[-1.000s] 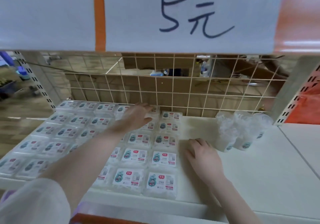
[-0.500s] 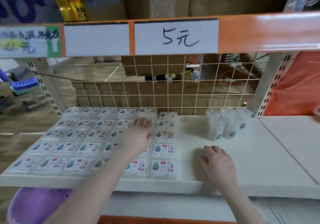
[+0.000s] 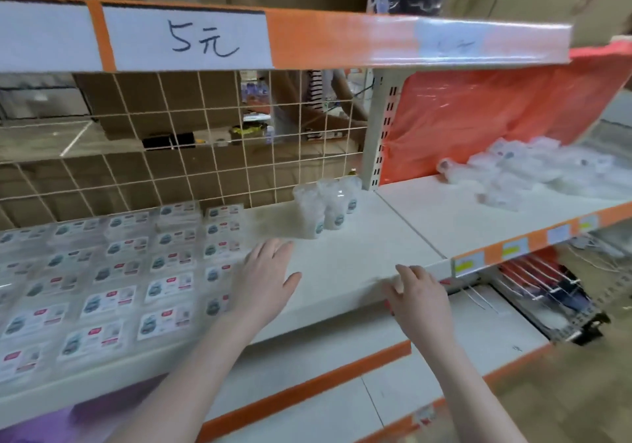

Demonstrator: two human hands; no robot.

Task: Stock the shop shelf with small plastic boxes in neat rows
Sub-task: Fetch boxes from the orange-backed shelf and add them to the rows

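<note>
**White shop shelf, partly stocked, with both hands empty above its front edge**

White shelf board (image 3: 359, 258) spans the view, its front edge nearest the camera. Right hand (image 3: 419, 300) hovers at that front edge, fingers loosely spread and gripping nothing. Left hand (image 3: 265, 278) lies flat and open over the board, fingers apart and empty, just beside the right-hand column of small plastic boxes (image 3: 113, 271). These boxes lie flat in neat rows that cover the left part of the shelf from front edge to back; whether the palm touches the nearest box cannot be told. Behind the left hand, a small cluster of clear plastic cups (image 3: 325, 208) stands upright near the back of the board. Beyond the cups rises a wire grid panel (image 3: 191, 141), bounded on the right by a perforated upright post (image 3: 383, 128). On the adjoining shelf to the right, a loose heap of clear plastic packs (image 3: 526, 176) rests before an orange sheet (image 3: 496, 111). Overhead, a handwritten price label (image 3: 186, 40) reading "5元" is fixed to the orange shelf edge (image 3: 342, 40).
</note>
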